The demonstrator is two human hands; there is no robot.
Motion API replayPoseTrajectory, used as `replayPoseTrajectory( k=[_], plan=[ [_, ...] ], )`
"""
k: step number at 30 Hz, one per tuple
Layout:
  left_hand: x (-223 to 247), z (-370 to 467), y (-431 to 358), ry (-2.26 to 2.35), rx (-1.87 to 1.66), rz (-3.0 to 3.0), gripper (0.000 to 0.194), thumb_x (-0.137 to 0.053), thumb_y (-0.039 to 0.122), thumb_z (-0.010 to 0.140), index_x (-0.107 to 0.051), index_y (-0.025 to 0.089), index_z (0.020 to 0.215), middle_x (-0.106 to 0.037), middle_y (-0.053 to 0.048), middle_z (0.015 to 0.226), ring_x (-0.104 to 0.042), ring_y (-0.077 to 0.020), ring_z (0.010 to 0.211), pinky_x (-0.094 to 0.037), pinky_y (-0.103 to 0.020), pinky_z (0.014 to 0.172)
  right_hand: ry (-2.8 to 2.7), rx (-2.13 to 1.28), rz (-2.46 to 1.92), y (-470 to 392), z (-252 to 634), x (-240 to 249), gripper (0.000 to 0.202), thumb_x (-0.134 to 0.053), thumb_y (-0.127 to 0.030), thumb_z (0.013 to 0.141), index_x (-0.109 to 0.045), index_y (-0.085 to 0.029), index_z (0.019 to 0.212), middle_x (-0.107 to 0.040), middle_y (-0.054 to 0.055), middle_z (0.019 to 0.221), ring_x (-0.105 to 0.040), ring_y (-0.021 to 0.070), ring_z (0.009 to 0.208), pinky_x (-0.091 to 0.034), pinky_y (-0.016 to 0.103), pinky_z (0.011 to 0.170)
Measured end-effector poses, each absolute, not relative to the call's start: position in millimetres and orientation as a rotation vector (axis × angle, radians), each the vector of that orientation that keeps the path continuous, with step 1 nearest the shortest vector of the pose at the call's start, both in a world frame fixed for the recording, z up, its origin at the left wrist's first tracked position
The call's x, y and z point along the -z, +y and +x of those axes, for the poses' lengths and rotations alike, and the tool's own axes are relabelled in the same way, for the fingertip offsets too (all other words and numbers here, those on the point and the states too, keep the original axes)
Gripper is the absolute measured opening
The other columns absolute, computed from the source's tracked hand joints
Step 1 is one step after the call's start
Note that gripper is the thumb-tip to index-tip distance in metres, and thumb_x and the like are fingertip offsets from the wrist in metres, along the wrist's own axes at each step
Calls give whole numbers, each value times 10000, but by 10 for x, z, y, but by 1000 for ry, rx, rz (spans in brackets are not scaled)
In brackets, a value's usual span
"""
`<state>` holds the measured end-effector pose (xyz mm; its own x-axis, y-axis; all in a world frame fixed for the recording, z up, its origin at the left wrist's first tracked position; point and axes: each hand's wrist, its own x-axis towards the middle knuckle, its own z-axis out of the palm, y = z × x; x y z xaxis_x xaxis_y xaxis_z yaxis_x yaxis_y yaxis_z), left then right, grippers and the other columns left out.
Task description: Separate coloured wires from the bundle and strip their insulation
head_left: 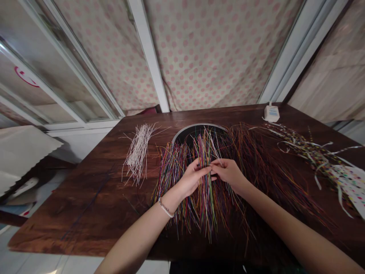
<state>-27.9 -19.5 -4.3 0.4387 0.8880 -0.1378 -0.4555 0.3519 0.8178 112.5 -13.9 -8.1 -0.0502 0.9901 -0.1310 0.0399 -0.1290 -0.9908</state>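
Note:
My left hand (194, 176), with a beaded bracelet at the wrist, is closed around a bundle of thin multicoloured wires (205, 207). Close against it, my right hand (226, 173) pinches a few white strands (216, 144) at the bundle's right side. More coloured wires (171, 179) lie spread to the left of the bundle. Brownish-red and dark strands (265, 171) fan out on the right, passing beneath my right forearm. Behind the hands is a round dark plate or tray with a pale rim (182, 131), partly covered by the wires.
A loose pile of white strands (138, 152) rests on the dark wooden table (94, 182) at the left. On the right lie dotted ribbons and strips (310, 152). A small white box or adapter (272, 113) stands at the back edge, before a dotted curtain (211, 57).

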Motion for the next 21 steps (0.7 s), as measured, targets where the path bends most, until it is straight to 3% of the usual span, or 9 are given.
replayPoseTrajectory(
  k=[3,8,15,18,21],
  plan=[
    [66,-262,-187,694,-1008,831,274,-631,114,680,-522,131,931,-631,-70,893,-625,-184,787,-497,-403,760,-1236,-1294,-1290,-127,1141,85,173,-605,-284,647,-607,-123,713,-589,13,567,-513,93,475,-402,212,462],
    [91,-248,-168,730,-1015,814,285,-599,89,704,-507,123,971,-653,-95,860,-638,-198,773,-496,-405,749,-1365,-1143,-1384,-97,1195,104,174,-580,-303,655,-599,-130,671,-420,-65,438,-307,47,374,-253,194,388],
    [135,-279,-119,834,-1268,687,217,-536,101,769,-477,132,976,-655,-126,911,-631,-189,855,-468,-370,818,-1589,-785,-1548,-50,1351,104,186,-536,-321,667,-591,-144,657,-399,-56,450,-319,75,421,-241,215,429],
    [113,-314,-87,851,-1246,551,191,-524,91,773,-504,106,963,-655,-109,814,-640,-151,730,-507,-296,728,-1679,-574,-1654,-55,1385,48,140,-538,-293,642,-559,-162,597,-374,-63,417,-327,81,411,-249,222,441],
    [47,-365,-72,799,-1177,398,165,-516,51,761,-539,92,920,-615,-53,724,-574,-56,543,-494,-159,541,-1733,-453,-1686,-62,1387,28,107,-517,-263,644,-545,-171,598,-391,-58,423,-343,87,408,-266,225,450]
  ],
)
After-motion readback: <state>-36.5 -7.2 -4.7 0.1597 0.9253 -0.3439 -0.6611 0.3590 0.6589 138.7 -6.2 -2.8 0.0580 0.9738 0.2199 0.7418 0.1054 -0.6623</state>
